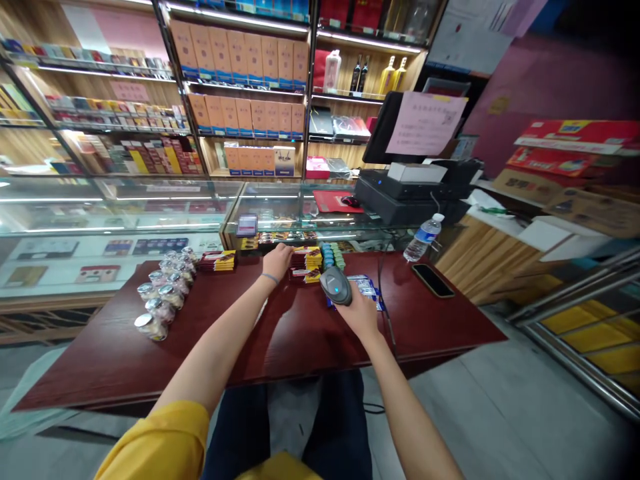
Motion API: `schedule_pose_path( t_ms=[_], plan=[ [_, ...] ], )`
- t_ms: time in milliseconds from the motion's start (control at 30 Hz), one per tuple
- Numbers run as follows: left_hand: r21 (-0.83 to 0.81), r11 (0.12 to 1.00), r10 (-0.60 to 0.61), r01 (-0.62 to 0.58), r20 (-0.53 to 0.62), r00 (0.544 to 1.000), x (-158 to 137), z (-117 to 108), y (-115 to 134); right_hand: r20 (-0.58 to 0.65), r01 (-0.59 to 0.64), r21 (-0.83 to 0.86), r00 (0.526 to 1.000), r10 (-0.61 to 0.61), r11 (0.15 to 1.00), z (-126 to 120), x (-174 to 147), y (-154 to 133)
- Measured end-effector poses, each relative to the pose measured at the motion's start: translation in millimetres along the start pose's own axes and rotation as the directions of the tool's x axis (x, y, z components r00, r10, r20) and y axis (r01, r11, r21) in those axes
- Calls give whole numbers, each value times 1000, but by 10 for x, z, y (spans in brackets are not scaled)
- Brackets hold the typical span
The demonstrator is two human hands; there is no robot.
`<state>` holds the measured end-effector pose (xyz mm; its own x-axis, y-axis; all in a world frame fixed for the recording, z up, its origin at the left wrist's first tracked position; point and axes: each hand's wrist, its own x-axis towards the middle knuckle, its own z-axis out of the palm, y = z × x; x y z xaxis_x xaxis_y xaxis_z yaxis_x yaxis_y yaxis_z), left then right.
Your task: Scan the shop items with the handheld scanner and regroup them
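Observation:
My right hand (361, 312) is wrapped around a dark grey barcode scanner (336, 285), whose small blue light is lit. Its cable runs along the table to the right. My left hand (278, 261) has its fingers pinched together at the left end of stacked red-and-yellow snack packets (306, 263); the fingertips are partly hidden. Right of that stack stand small blue and green packs (331, 255). Blue-and-white packets (367, 287) lie just behind and right of the scanner. Another pile of red-and-yellow snack packets (219, 261) is farther left.
Several lidded jars (161, 300) stand in rows on the left of the dark red table (215, 347). On the right are a water bottle (424, 238) and a phone (433, 280). Behind are a glass counter (185, 207) and a checkout monitor (384, 127).

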<state>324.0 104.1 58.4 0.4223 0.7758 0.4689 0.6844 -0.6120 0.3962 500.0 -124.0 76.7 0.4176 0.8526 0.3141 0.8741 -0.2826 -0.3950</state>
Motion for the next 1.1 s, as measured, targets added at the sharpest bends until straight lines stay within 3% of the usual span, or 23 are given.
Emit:
schedule_pose_path(
  t_ms=[267,600,867,1100],
  plan=[
    [199,968,124,-152,145,982,154,294,229,-28,-35,-25,999,34,999,-82,2,160],
    [219,965,76,-147,303,950,194,411,394,-60,-33,-46,998,30,998,-78,-25,268],
    [112,985,104,-134,243,964,170,550,324,-52,-20,-50,998,17,999,-70,-38,235],
    [-70,966,253,-250,40,967,133,532,196,-70,-4,-40,998,1,999,-25,-44,232]
  ],
)
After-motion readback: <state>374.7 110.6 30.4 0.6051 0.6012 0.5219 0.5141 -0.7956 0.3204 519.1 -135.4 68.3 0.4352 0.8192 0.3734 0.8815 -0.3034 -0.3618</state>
